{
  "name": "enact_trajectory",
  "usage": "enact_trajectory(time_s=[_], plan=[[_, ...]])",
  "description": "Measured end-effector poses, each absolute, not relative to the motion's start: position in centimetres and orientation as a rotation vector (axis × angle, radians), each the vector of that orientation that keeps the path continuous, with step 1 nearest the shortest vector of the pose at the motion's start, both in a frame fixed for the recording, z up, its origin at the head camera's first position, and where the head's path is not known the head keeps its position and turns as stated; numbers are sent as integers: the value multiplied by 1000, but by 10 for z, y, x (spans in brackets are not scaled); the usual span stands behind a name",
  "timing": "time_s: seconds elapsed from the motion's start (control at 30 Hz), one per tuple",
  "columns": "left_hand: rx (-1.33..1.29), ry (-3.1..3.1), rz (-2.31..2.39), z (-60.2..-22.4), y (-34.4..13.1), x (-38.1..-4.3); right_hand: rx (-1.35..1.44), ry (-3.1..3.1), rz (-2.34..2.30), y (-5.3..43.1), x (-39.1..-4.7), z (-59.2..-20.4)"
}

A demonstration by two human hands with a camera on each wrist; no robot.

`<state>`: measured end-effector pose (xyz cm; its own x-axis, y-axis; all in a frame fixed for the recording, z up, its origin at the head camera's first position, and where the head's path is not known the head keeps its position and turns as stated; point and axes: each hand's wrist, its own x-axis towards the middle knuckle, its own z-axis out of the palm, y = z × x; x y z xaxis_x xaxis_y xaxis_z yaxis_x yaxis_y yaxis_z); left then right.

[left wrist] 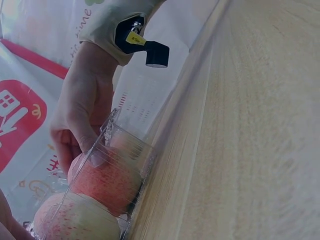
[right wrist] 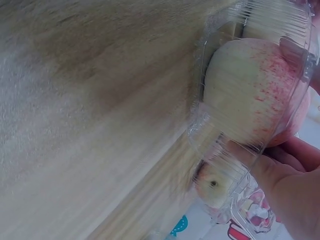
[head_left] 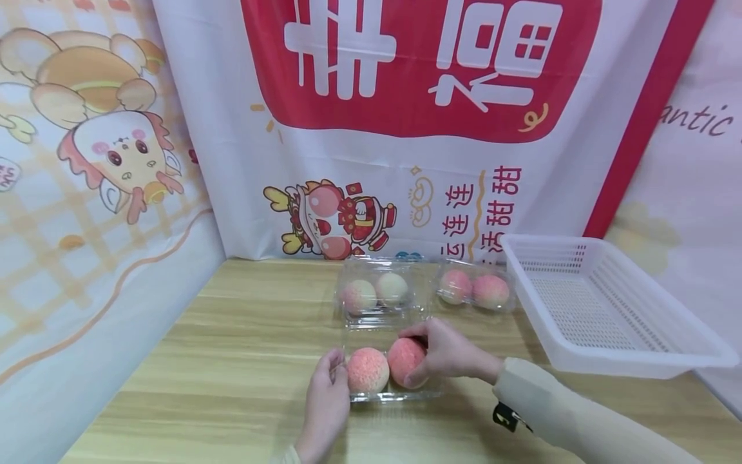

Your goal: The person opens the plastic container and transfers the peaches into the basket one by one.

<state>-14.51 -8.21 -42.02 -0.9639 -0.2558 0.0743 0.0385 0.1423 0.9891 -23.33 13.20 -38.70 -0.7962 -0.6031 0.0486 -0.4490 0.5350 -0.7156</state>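
Two pink-flushed peaches sit side by side in an open clear plastic box (head_left: 396, 395) on the table, in the head view. My right hand (head_left: 452, 351) grips the right peach (head_left: 406, 362), fingers on its far side and thumb on its near side. In the right wrist view that peach (right wrist: 240, 90) shows through the clear wall, with the hand (right wrist: 295, 190) around it. At the box's left wall my left hand (head_left: 327, 393) holds the edge, beside the left peach (head_left: 368, 370). Only a sliver of this hand (left wrist: 7, 220) enters the left wrist view.
Behind the open box, a clear box (head_left: 348, 264) holds two paler peaches (head_left: 391, 289). Another clear box to its right contains two pink peaches (head_left: 491, 291). A white slatted basket (head_left: 614, 357) stands at the right. Printed cloth (head_left: 232, 212) hangs along the table's back edge.
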Motion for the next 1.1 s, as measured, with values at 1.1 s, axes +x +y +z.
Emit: enact_trajectory(time_s=[1.1], plan=[[238,-2165,-1882,-420,-84,-145,-794,2562,-1310,142,-235,-371]])
